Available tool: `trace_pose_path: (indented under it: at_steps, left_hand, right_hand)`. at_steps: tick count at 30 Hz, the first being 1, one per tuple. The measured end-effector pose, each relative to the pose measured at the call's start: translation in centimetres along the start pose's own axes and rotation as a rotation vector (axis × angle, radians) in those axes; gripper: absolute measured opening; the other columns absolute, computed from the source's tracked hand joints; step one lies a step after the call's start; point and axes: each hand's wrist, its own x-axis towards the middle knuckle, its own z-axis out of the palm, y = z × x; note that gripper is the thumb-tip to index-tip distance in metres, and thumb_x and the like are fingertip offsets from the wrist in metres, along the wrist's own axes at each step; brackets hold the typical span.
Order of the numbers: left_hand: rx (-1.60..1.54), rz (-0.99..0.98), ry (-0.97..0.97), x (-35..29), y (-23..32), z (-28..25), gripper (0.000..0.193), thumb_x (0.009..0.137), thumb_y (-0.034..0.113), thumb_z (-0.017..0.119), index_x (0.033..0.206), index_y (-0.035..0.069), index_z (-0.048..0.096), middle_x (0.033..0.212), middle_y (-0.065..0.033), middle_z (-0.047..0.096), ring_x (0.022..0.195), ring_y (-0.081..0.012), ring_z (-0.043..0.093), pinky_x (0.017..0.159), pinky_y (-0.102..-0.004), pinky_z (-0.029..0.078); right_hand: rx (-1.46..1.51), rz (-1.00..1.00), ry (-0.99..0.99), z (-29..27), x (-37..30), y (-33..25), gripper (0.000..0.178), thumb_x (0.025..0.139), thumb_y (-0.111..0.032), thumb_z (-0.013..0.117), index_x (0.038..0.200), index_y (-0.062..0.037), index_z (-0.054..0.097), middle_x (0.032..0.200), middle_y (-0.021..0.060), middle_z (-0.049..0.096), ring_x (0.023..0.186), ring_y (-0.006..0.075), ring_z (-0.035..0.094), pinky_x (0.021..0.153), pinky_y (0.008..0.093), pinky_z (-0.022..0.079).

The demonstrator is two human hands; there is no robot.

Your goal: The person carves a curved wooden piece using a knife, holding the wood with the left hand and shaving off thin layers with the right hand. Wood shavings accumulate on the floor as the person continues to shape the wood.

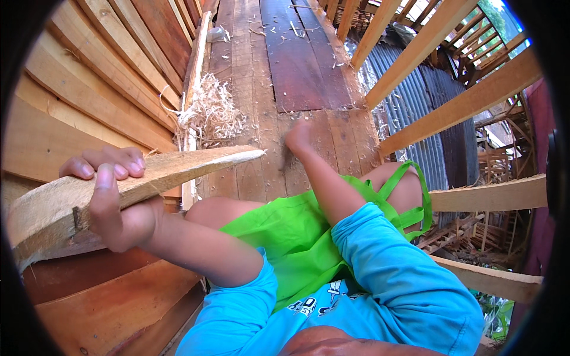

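My left hand [113,196] is closed round a thick, pale piece of wood [160,171] at the left, with the thumb and fingertips on its upper face. The piece is rough-cut, broad at the near left end and tapering to a thin, lighter point toward the middle. My right hand [298,137] is over the plank floor in the middle, beyond my lap and apart from the wood. It is small and blurred, and its fingers are hidden, so whether it holds anything cannot be made out. Green cloth [291,222] with straps lies across my lap.
Curly wood shavings [217,113] are heaped on the plank floor [237,59] by the left wall of upright boards [107,77]. A darker panel [306,71] lies ahead. Along the right runs a railing of wooden slats [457,104], with corrugated metal sheets [415,113] beyond it.
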Motion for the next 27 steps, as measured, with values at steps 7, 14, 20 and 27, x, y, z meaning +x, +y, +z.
trace_pose_path:
  at_steps: [7,14,20,27]
  left_hand:
    - [0.063,0.007,0.042,0.0,-0.3,-1.0,0.025,0.070,0.007,0.053,0.092,0.005,0.041,0.065,-0.0075,0.043,0.054,-0.0164,0.044,0.056,-0.0315,0.044]
    - [0.089,-0.001,0.047,0.1,-0.2,-0.8,0.024,0.071,0.007,0.053,0.092,0.006,0.041,0.064,-0.0066,0.041,0.055,-0.0153,0.044,0.056,-0.0311,0.044]
    - [0.035,-0.011,0.036,0.2,-0.2,-0.3,0.023,0.071,0.008,0.053,0.090,0.007,0.041,0.065,-0.0055,0.041,0.055,-0.0146,0.043,0.056,-0.0304,0.043]
    - [0.042,-0.015,0.038,0.1,-0.1,-0.8,0.022,0.071,0.009,0.053,0.090,0.008,0.041,0.065,-0.0049,0.041,0.055,-0.0143,0.044,0.056,-0.0299,0.042]
  right_hand:
    - [0.133,0.035,-0.352,-1.5,-1.4,-4.4,0.020,0.065,-0.019,0.071,0.065,0.0003,0.065,0.071,0.0212,0.066,0.071,0.0321,0.066,0.069,0.0398,0.052]
    - [0.061,0.091,-0.164,-1.9,-1.2,-2.2,0.020,0.066,-0.020,0.069,0.065,0.0000,0.066,0.071,0.0209,0.066,0.069,0.0316,0.066,0.066,0.0389,0.052]
    - [-0.117,-0.009,-0.141,-0.4,-0.2,-2.1,0.016,0.068,-0.016,0.067,0.067,-0.0002,0.067,0.073,0.0212,0.067,0.070,0.0312,0.067,0.067,0.0386,0.053]
    - [0.271,-0.152,-0.382,-1.4,0.0,-5.1,0.021,0.075,-0.018,0.065,0.073,0.0027,0.064,0.071,0.0200,0.066,0.069,0.0332,0.066,0.067,0.0412,0.052]
